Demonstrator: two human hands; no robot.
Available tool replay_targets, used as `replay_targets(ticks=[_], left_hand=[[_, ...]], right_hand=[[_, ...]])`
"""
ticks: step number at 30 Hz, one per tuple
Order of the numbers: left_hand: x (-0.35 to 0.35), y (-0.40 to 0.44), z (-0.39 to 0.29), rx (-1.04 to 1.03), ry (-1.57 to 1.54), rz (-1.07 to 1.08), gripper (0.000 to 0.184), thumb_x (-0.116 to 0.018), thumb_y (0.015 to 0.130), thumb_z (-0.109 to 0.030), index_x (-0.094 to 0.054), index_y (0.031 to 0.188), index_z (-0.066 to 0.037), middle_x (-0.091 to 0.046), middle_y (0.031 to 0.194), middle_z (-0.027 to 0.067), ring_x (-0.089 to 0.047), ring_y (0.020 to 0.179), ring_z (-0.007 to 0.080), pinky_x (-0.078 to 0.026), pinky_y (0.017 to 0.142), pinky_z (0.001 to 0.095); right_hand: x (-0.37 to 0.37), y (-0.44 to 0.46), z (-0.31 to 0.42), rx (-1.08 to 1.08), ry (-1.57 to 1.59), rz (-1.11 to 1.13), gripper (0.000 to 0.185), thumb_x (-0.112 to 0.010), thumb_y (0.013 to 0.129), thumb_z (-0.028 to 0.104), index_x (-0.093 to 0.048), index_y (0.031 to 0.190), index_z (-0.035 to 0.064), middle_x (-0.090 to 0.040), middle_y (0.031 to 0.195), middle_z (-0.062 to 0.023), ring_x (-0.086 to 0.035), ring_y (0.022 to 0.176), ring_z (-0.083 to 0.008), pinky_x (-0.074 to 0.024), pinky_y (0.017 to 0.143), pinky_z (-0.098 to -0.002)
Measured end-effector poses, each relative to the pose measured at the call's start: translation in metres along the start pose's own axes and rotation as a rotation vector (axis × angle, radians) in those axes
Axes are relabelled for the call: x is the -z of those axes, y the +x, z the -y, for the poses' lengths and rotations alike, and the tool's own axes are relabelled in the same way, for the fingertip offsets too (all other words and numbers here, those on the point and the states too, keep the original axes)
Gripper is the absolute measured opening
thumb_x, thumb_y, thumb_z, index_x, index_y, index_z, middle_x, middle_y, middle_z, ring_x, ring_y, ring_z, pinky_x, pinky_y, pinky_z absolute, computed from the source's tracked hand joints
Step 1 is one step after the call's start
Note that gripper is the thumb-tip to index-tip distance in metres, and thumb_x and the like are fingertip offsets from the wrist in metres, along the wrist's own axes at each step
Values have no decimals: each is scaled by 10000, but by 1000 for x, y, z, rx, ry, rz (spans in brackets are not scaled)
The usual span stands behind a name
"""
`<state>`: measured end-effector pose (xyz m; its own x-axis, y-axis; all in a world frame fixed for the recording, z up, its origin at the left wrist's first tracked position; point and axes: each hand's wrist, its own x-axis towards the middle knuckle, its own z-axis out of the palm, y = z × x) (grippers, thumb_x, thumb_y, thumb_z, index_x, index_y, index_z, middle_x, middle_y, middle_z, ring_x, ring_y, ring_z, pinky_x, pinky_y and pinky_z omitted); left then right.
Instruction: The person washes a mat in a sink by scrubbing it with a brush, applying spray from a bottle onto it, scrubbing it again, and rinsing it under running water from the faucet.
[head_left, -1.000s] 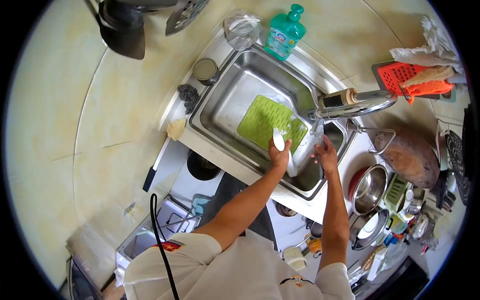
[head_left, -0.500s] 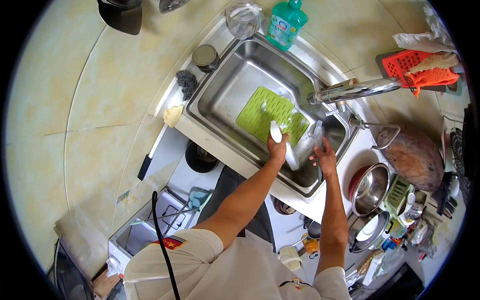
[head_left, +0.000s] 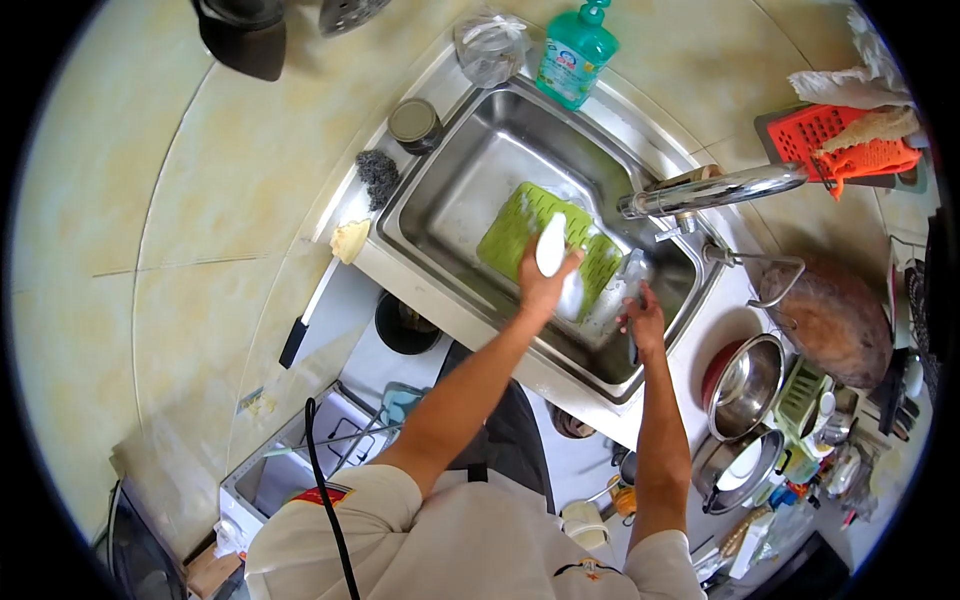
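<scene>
Your left hand [head_left: 542,284] grips one white item [head_left: 551,245], your right hand [head_left: 644,316] one tool [head_left: 635,271] — the item now higher in frame.

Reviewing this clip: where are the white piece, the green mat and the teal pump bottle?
White piece [head_left: 551,246]: head view, its upper part.
Green mat [head_left: 512,228]: head view, bare surface beside the white piece.
Teal pump bottle [head_left: 574,64]: head view, front of its body.

Lime-green mat [head_left: 510,235], silver sink [head_left: 450,190]
Short dashes pattern the mat; white handle [head_left: 551,245], teal bottle [head_left: 576,58], dark grey scourer [head_left: 377,180], mottled yellowish tiles [head_left: 230,180].
</scene>
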<state>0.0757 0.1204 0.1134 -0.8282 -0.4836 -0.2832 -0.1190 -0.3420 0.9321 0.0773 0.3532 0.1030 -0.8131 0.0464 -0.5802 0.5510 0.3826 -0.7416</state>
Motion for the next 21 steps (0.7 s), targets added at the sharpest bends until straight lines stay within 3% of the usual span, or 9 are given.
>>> replay_targets(ticks=[4, 5, 7, 16, 17, 19, 20, 21], left_hand=[[28, 89, -47, -413, 395, 91, 415, -837, 747, -191, -636, 1061, -9, -571, 938, 122, -564, 859, 286, -469, 776, 405], [34, 116, -49, -592, 473, 74, 387, -859, 730, -163, -626, 987, 8, -555, 881, 84, -545, 823, 218, -458, 745, 363], [49, 161, -50, -663, 528, 144, 344, -856, 732, -144, -626, 943, -1, -533, 897, 79, -535, 840, 222, -451, 758, 363], [86, 253, -27, -401, 552, 395, 583, -894, 690, -194, -593, 1166, -44, -590, 1022, 42, -550, 949, 151, -467, 849, 322], [88, 251, -20, -424, 571, 361, 585, -888, 690, -196, -594, 1170, -41, -604, 1043, 55, -568, 965, 170, -473, 863, 337], [93, 248, -12, -478, 614, 290, 587, -877, 689, -199, -596, 1178, -36, -633, 1085, 83, -602, 996, 210, -484, 889, 368], [97, 243, -8, -417, 780, 201, 617, -861, 697, -201, -582, 1220, -28, -618, 1138, 119, -587, 1060, 253, -474, 929, 388], [104, 231, -5, -352, 943, 110, 647, -845, 705, -202, -567, 1261, -21, -603, 1191, 156, -572, 1125, 297, -465, 969, 407]], right_hand=[[-22, 10, -27, -24, 26, 3, 625, -610, 936, 168, -358, 1497, 58, -612, 988, -108, -665, 645, -158, -510, 498, -281], [-30, 13, -34, -46, 43, 41, 626, -607, 947, 190, -350, 1505, 71, -617, 958, -96, -664, 649, -154, -512, 509, -279], [-46, 18, -40, -53, 12, 75, 628, -607, 949, 196, -347, 1510, 85, -621, 936, -93, -663, 648, -152, -512, 513, -280], [-105, 37, -17, -59, -52, 155, 637, -625, 942, 177, -356, 1518, 140, -599, 902, -84, -643, 632, -145, -519, 538, -292], [-108, 48, -31, 56, -182, 149, 650, -626, 937, 200, -351, 1525, 154, -667, 887, -136, -664, 647, -160, -521, 603, -326], [-117, 53, -18, 86, -211, 164, 646, -627, 941, 200, -350, 1523, 160, -677, 945, -168, -678, 704, -214, -528, 664, -349], [-119, 55, -9, 105, -224, 169, 644, -628, 943, 200, -350, 1523, 163, -682, 974, -185, -685, 732, -241, -531, 695, -361], [-128, 78, -38, 282, -319, 122, 622, -622, 947, 196, -363, 1512, 165, -669, 1120, -212, -681, 874, -334, -532, 770, -399]])
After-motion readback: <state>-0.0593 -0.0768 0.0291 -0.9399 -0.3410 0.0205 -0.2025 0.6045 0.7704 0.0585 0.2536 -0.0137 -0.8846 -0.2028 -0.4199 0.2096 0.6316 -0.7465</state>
